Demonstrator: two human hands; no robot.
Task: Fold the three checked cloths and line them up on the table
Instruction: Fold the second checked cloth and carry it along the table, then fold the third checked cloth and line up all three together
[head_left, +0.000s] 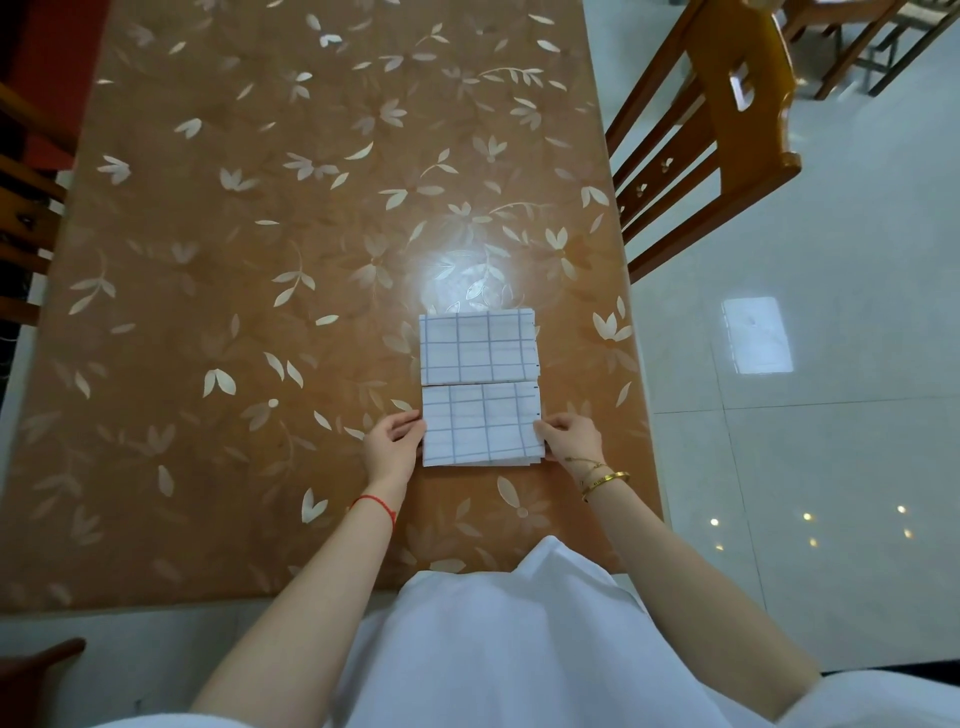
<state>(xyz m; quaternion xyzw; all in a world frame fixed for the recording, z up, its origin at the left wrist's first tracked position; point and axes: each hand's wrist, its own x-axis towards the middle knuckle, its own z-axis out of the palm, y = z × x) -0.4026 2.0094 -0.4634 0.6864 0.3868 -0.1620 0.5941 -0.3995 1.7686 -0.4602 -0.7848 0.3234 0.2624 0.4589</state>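
I am on the lining-up step: my near folded white cloth with the dark grid check (480, 423) lies on the brown leaf-patterned table cover (218, 291), its far edge butted against the far folded checked cloth (478, 345). My left hand (392, 441) and right hand (569, 436) pinch its side edges with fingers curled narrow. I see no third cloth, so next I judge I must square this one, let go and find it.
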